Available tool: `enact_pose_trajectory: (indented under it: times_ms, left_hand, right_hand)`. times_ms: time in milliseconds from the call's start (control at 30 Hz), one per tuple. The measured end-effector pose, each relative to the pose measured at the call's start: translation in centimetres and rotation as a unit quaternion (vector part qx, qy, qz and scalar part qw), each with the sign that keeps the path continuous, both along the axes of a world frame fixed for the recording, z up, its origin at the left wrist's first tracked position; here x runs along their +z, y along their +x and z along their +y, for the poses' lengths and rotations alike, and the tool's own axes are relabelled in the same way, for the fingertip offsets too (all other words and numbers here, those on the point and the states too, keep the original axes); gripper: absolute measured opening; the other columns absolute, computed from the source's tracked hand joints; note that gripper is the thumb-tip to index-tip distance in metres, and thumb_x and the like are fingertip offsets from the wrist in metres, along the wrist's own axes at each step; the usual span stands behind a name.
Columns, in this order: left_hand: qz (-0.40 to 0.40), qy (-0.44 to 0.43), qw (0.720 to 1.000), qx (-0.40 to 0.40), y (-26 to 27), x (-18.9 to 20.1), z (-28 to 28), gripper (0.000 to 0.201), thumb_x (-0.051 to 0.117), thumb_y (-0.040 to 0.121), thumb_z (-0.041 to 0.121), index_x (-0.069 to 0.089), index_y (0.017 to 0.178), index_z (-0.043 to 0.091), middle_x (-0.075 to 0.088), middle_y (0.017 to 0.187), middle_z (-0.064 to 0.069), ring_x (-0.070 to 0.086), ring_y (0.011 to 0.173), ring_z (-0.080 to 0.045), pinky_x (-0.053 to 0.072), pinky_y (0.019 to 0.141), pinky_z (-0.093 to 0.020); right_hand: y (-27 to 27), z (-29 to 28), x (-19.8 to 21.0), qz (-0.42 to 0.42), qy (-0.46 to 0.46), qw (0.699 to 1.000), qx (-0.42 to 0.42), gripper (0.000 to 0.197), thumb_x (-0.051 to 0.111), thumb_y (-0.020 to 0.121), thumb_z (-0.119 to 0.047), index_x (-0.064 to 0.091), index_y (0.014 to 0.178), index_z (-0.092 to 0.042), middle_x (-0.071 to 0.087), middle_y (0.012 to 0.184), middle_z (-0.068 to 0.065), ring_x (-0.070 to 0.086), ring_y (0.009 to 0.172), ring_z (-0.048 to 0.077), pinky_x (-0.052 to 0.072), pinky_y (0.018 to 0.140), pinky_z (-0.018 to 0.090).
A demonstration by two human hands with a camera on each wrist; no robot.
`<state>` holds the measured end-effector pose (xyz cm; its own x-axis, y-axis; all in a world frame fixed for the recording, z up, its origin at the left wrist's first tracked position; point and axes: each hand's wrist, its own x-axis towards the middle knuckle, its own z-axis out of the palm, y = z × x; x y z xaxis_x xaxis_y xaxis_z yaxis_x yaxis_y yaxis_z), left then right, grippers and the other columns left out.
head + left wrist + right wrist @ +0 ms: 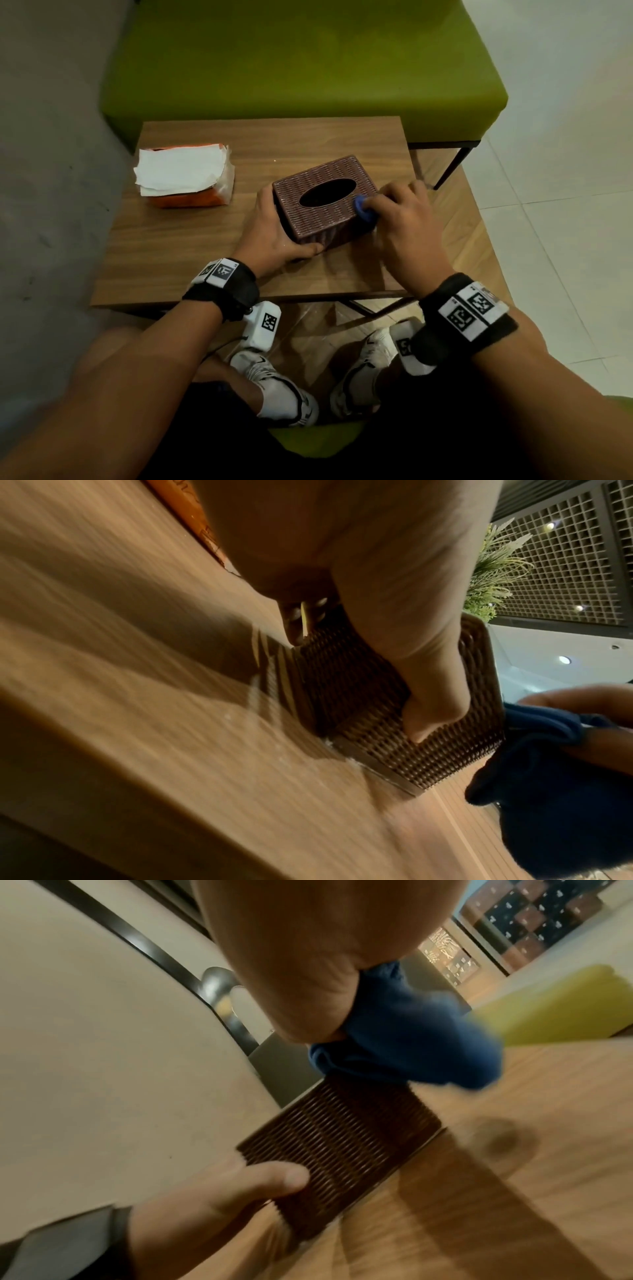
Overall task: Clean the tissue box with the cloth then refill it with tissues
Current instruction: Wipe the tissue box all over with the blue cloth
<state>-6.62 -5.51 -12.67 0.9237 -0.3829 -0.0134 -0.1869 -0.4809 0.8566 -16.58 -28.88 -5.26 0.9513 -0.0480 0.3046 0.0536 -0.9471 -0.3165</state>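
A brown woven tissue box (318,212) (394,718) (339,1142) with an empty oval slot sits on the wooden table (191,253). My left hand (274,233) grips its near left corner, with the thumb (270,1177) lying along the front face. My right hand (404,219) holds a bunched blue cloth (364,209) (561,791) (411,1047) and presses it on the box's right top edge. An orange pack of white tissues (186,174) lies at the table's far left, torn open on top.
A green upholstered bench (301,65) stands right behind the table. Grey wall is on the left, tiled floor (565,205) on the right. My legs and white shoes (284,390) are under the table's near edge.
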Motion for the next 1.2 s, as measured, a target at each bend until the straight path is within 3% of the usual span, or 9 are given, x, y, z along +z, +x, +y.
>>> enact_pose_trajectory:
  times_ms: [67,167,333,533,667,733,900,1067,1200]
  left_hand:
    - [0.002,-0.006,1.000,-0.002,0.0,0.1,-0.1,0.126,0.105,0.055,0.037,0.030,0.154,0.016,0.049,0.150,0.001,0.051,0.137,-0.009,0.045,0.114,-0.028]
    - [0.010,-0.013,1.000,-0.011,0.0,0.2,0.2,0.124,0.101,0.053,0.041,0.031,0.152,0.015,0.053,0.145,0.001,0.057,0.132,-0.011,0.052,0.110,-0.041]
    - [0.008,0.006,1.000,-0.009,-0.4,0.3,0.5,0.128,0.104,0.056,0.042,0.027,0.156,0.019,0.044,0.154,0.003,0.047,0.141,-0.009,0.043,0.116,-0.030]
    - [0.032,-0.025,0.999,0.002,-0.5,0.7,0.2,0.122,0.099,0.054,0.043,0.030,0.151,0.020,0.059,0.138,0.006,0.063,0.126,-0.010,0.057,0.105,-0.045]
    - [0.057,-0.024,0.998,0.005,-0.4,0.8,0.2,0.126,0.103,0.054,0.034,0.027,0.153,0.020,0.061,0.135,0.009,0.066,0.120,-0.007,0.060,0.100,-0.041]
    - [0.050,-0.023,0.998,0.005,-0.3,0.9,0.3,0.128,0.102,0.053,0.038,0.026,0.154,0.018,0.060,0.137,0.008,0.065,0.121,-0.007,0.059,0.101,-0.041]
    - [0.022,-0.008,1.000,-0.005,-0.3,0.8,0.6,0.124,0.095,0.058,0.055,0.028,0.155,0.019,0.058,0.141,0.005,0.062,0.128,-0.013,0.057,0.104,-0.047]
    - [0.049,-0.005,0.999,0.020,-0.2,1.0,0.4,0.133,0.101,0.044,0.055,0.028,0.151,0.026,0.059,0.140,0.006,0.063,0.126,-0.017,0.057,0.104,-0.050]
    - [0.050,0.002,0.999,0.008,-0.2,0.9,0.5,0.132,0.099,0.050,0.054,0.025,0.155,0.026,0.061,0.140,0.004,0.064,0.126,-0.018,0.057,0.104,-0.050]
  right_hand:
    - [0.4,2.6,-0.2,0.005,0.000,1.000,0.022,0.022,0.057,0.093,-0.013,0.073,0.108,-0.013,0.061,0.109,0.009,0.047,0.097,0.027,0.041,0.076,0.038]
    - [0.1,4.6,-0.7,0.040,-0.020,0.994,0.096,0.025,0.068,0.084,-0.018,0.072,0.108,-0.012,0.060,0.111,0.009,0.048,0.097,0.028,0.043,0.074,0.039]
    - [-0.4,-0.7,0.0,-0.009,-0.005,1.000,0.028,0.023,0.055,0.095,-0.010,0.074,0.109,-0.010,0.061,0.109,0.011,0.048,0.098,0.030,0.043,0.078,0.045]
    - [0.1,5.9,0.1,0.029,-0.021,0.985,0.170,0.033,0.047,0.091,-0.017,0.075,0.107,-0.010,0.060,0.110,0.012,0.050,0.096,0.030,0.042,0.076,0.038]
    - [2.8,6.8,1.3,0.054,-0.051,0.979,0.187,0.044,0.036,0.090,-0.023,0.077,0.101,-0.010,0.059,0.102,0.010,0.048,0.093,0.029,0.038,0.073,0.034]
    - [3.3,6.8,1.5,0.074,-0.051,0.977,0.193,0.044,0.037,0.090,-0.022,0.078,0.104,-0.010,0.058,0.102,0.011,0.048,0.093,0.029,0.033,0.073,0.032]
    - [1.3,5.5,1.7,0.080,-0.059,0.968,0.229,0.048,0.035,0.094,-0.026,0.077,0.115,-0.016,0.058,0.111,0.012,0.049,0.099,0.030,0.047,0.071,0.040]
    - [4.8,6.8,2.7,0.105,-0.085,0.972,0.190,0.028,0.055,0.098,-0.017,0.078,0.114,-0.013,0.054,0.105,0.011,0.047,0.102,0.032,0.030,0.075,0.033]
    - [2.3,6.7,3.2,0.129,-0.107,0.961,0.222,0.036,0.046,0.099,-0.023,0.075,0.119,-0.014,0.051,0.111,0.012,0.043,0.101,0.029,0.030,0.076,0.033]
